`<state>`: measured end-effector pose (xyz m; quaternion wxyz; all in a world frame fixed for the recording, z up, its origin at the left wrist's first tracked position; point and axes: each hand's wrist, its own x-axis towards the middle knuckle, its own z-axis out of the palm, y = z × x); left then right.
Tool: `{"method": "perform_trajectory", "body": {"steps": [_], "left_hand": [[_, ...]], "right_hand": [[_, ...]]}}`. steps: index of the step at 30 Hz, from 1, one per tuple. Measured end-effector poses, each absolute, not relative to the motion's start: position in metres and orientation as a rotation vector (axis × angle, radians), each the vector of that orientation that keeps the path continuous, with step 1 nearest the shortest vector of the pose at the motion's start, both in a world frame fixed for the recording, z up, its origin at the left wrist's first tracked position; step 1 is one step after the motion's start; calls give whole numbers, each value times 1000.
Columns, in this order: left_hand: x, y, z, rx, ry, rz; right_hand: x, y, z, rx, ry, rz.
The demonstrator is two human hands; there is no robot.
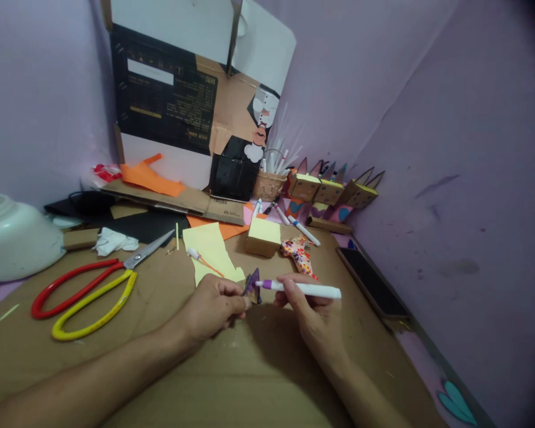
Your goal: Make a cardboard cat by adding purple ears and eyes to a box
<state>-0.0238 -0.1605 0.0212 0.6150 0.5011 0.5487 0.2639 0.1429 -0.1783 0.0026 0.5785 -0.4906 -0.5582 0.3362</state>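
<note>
Pinched in the fingers of my left hand (216,303) is a small cardboard piece (252,288) with purple colouring on it. My right hand (310,309) is closed around a white marker (316,290) with a purple tip end. The tip meets or nearly meets the right side of the piece; I cannot tell if they touch. Just beyond my hands stand a small box with a yellow top (264,236) and a floral-patterned shape (299,254). A torn yellow paper (211,244) lies behind my left hand.
Large scissors (129,264) with red and yellow handles lie open at left, near a white pot (18,238). A phone (372,282) lies along the right edge. Behind are a marker basket (268,185), several box-headed figures with pointed ears (330,191), and an upright cardboard box (164,95).
</note>
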Motion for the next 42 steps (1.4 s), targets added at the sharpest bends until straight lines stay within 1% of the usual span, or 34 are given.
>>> {"method": "perform_trajectory", "body": {"steps": [3,10,17,24,30,37,42], "left_hand": [[-24,-160,21,1152,1271,605],[-24,-160,21,1155,1278,607],[-26,-160,18,1143,1273,611],[-28,-158,15,1177,1254,623],[-26,-159,21,1141,1252,620],[-27,-159,18,1164,1250,622],[-26,-160,18,1132,1256,626]], "right_hand": [[143,-178,4,-1149,-1241,767],[146,-179,3,-1189,-1369,792],[146,-177,3,-1183,-1268,774],[147,-180,4,-1199,-1392,782],[146,-179,5,-1172,-1325,737],[147,-180,2,-1198,-1403,787],[147,-180,4,-1180,-1307,768]]}}
